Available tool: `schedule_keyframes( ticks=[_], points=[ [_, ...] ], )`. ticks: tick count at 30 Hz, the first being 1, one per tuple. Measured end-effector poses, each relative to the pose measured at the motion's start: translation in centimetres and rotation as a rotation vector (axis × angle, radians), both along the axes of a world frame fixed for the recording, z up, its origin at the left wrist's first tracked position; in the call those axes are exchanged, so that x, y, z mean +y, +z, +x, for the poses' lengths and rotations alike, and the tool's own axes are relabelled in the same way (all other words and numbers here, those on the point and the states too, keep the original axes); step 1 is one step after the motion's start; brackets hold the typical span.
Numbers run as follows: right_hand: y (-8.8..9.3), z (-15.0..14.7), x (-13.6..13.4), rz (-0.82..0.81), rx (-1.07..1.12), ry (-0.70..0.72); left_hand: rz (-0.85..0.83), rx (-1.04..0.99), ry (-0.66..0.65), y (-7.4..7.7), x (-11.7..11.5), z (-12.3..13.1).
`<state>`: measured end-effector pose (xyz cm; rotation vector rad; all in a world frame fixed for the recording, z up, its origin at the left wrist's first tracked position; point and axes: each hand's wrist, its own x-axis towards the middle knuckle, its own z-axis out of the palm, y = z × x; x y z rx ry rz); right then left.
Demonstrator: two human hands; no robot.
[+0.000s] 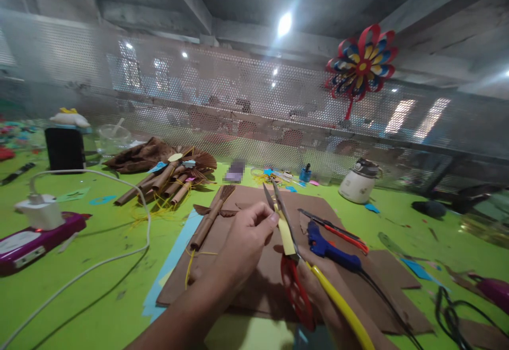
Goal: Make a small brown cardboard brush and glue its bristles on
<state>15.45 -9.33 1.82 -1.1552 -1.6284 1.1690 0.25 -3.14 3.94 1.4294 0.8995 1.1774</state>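
Note:
My left hand (pixel 248 233) pinches the upper end of a small pale yellow paper strip (pixel 285 236) between thumb and fingers. My right hand (pixel 320 281) is closed around scissors with a red handle loop (pixel 296 291) and a yellow handle (pixel 342 307). Their blades point up and away, slightly apart, with the strip lying along them. Below both hands lies a brown cardboard sheet (pixel 254 286). A rolled brown paper piece with a fringed end (pixel 209 220) rests on it, left of my hands. A blue glue gun (pixel 332 252) and scissors with orange-red handles (pixel 342 230) lie to the right.
On the green table (pixel 103 307), a white cable (pixel 148 222) runs from a charger (pixel 42 212) in a purple power strip (pixel 75 225). Brown paper rolls (pixel 170 180) lie at back left. A white jug (pixel 358 183) stands back right. Light blue sheets (pixel 175 257) show under the cardboard.

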Motion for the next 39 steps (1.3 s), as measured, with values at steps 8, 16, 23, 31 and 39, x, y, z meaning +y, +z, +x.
schedule_keyframes(
  ticks=[8, 16, 23, 31, 39],
  points=[
    [-0.52, 0.05, 0.06, -0.021, 0.017, 0.009, -0.011, -0.018, -0.033, -0.23, 0.18, -0.07],
    [-0.56, 0.17, 0.09, -0.028, 0.014, 0.023, -0.007, -0.011, -0.008, 0.08, -0.09, -0.01],
    [-0.46, 0.16, 0.14, -0.023, 0.011, 0.017, 0.008, 0.008, 0.001, -0.01, 0.04, -0.01],
    [-0.73, 0.26, 0.21, -0.019, -0.004, 0.018, 0.022, 0.029, 0.024, 0.08, 0.01, 0.02],
    [-0.65, 0.38, 0.27, -0.005, -0.009, 0.009, 0.031, 0.032, 0.043, 0.35, -0.4, 0.07]
  ],
)
